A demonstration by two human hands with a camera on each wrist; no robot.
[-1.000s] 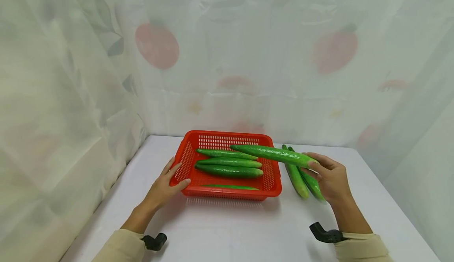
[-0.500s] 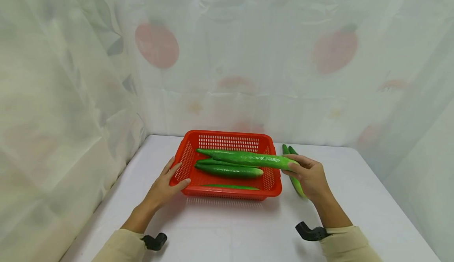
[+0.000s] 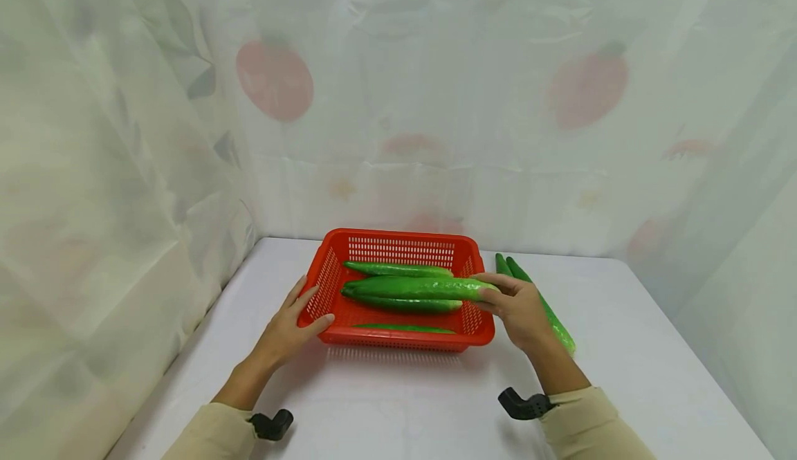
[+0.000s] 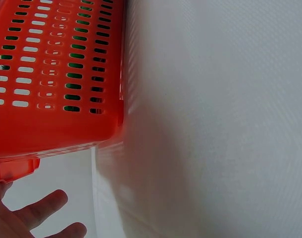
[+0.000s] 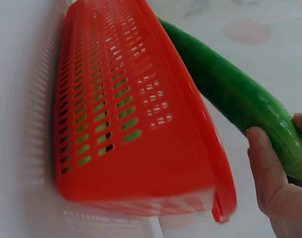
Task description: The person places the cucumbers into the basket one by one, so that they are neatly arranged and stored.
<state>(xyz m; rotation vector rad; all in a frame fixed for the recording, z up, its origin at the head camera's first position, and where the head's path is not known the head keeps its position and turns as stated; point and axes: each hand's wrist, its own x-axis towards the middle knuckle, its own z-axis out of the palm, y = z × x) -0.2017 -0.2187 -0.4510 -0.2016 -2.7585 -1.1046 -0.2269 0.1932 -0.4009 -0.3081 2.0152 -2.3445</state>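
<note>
In the head view, my right hand (image 3: 521,311) pinches a green cucumber (image 3: 423,288) by its pale right end. The cucumber lies level over the red plastic basket (image 3: 405,340). In the right wrist view, the held cucumber (image 5: 230,89) reaches across the basket's rim, with thumb and fingers on opposite sides of its end. Several cucumbers lie inside, among them a back one (image 3: 398,270), a dark one (image 3: 405,305) and one partly hidden behind the front wall (image 3: 405,328). My left hand (image 3: 288,328) rests with spread, extended fingers at the basket's left front corner.
Two more cucumbers lie to the right of the basket on the white table (image 3: 405,405): one slanting towards the front (image 3: 551,315), the other mostly behind my right hand (image 3: 502,264). A pale printed sheet (image 3: 398,100) hangs behind and along both sides.
My right hand has brought the held cucumber leftward and slightly lower, from beside the basket to over the cucumbers in it. The left hand and basket have stayed put.
</note>
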